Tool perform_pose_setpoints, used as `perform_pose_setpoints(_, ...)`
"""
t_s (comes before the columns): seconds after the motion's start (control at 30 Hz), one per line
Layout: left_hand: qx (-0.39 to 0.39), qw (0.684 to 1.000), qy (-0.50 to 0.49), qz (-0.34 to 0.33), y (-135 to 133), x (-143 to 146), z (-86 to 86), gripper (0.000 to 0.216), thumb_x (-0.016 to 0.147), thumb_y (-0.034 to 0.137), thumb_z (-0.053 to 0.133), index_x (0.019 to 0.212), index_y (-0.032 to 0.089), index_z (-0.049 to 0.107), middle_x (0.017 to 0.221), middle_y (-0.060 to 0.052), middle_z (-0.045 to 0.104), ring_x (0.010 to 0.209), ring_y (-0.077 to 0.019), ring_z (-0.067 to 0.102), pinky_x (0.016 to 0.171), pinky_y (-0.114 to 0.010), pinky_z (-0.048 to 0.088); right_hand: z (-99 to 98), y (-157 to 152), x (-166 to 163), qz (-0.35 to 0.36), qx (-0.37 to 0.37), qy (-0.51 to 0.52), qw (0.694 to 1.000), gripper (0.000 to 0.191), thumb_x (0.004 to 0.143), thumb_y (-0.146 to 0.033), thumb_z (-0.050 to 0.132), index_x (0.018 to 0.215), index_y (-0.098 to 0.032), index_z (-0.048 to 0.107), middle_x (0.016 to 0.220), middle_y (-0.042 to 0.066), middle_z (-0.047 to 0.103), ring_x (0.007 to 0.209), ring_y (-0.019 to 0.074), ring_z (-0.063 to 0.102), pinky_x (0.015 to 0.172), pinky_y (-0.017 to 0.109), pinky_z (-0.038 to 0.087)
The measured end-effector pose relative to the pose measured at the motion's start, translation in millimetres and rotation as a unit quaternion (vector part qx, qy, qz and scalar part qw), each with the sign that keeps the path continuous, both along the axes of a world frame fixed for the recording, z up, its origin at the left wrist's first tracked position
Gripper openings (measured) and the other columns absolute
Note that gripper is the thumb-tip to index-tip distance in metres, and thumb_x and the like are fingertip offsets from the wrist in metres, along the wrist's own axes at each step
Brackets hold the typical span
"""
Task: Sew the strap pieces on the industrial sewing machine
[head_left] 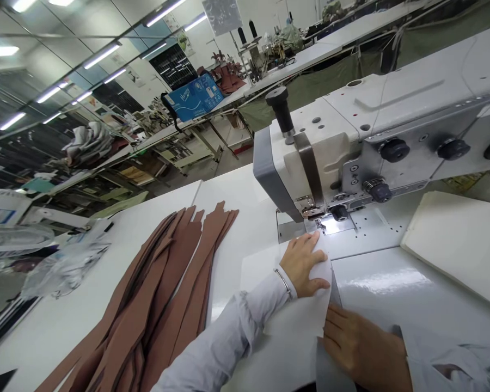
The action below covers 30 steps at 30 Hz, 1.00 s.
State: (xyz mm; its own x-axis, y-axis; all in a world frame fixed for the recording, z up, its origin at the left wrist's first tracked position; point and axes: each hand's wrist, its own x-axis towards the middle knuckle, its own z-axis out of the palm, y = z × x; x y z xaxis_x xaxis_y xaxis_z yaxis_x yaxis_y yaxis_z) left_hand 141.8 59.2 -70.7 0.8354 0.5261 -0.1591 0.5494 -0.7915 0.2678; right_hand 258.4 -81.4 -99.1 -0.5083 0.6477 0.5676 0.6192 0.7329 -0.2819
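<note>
Far left of the lockstitch sewing machine (310,163), crumpled clear plastic bags (65,267) lie at the edge of the white counter (232,201). Nearer the machine, a pile of long brown strips (155,288) sits within easy reach. The left hand (304,267), its fingers (318,284) spread flat and unclenched, presses a white sheet (294,321) just in front of the presser foot (312,211), apparently keeping it smooth there. The right hand (361,345) lies open on the sheet's lower edge, seemingly steadying it over a grey layer (330,370). Right of the machine's needle area, a cream pad (457,245) rests on the counter.
</note>
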Motion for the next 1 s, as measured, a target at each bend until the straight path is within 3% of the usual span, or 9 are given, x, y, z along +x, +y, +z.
perform_pose_setpoints(0.13,-0.009,1.000,0.014,0.010,4.0,6.7,4.4,0.056,0.055,0.052,0.077,0.099,0.022,0.060,0.143,-0.014,0.029,0.126,-0.0367,0.029,0.097,-0.053,0.029,3.9,4.1,2.7,-0.030,-0.003,0.012,0.999,0.024,0.081,-0.002,0.040,0.081,-0.010,0.063,0.081,0.011,0.063,0.086,0.0209,0.058,0.087,0.038,0.048)
perform_pose_setpoints(0.43,0.005,1.000,0.008,0.001,8.9,4.2,5.5,0.052,0.062,0.054,0.071,0.102,0.022,0.062,0.142,-0.014,0.034,0.126,-0.0347,0.030,0.101,-0.052,0.024,-2.8,14.1,6.1,-0.039,0.019,-0.027,0.999,0.026,0.078,0.001,0.040,0.082,-0.010,0.063,0.084,0.012,0.064,0.091,0.0227,0.058,0.089,0.039,0.048)
perform_pose_setpoints(0.7,0.012,1.000,-0.013,-0.001,15.2,2.9,-0.5,0.052,0.062,0.054,0.071,0.102,0.021,0.064,0.140,-0.015,0.037,0.127,-0.0353,0.031,0.102,-0.050,0.025,-1.8,19.4,6.6,-0.043,0.026,-0.015,0.999,0.032,0.078,0.003,0.038,0.096,-0.009,0.062,0.090,0.012,0.064,0.094,0.0236,0.058,0.089,0.042,0.048)
perform_pose_setpoints(0.9,0.045,0.999,-0.022,0.002,3.9,1.3,0.1,0.050,0.069,0.056,0.064,0.105,0.021,0.061,0.140,-0.016,0.034,0.126,-0.0330,0.032,0.102,-0.052,0.024,-0.3,13.2,5.3,-0.048,0.035,-0.033,0.998,0.028,0.076,0.002,0.041,0.090,-0.009,0.062,0.090,0.013,0.064,0.093,0.0259,0.058,0.088,0.043,0.047)
perform_pose_setpoints(1.0,0.065,0.997,0.010,0.043,-12.0,10.5,8.8,0.055,0.074,0.061,0.054,0.104,0.016,0.059,0.121,-0.017,0.050,0.112,-0.0324,0.045,0.095,-0.051,0.033,1.2,8.6,4.6,-0.058,0.031,-0.074,0.995,0.023,0.073,0.001,0.043,0.078,-0.009,0.062,0.078,0.011,0.063,0.080,0.0240,0.060,0.080,0.040,0.051)
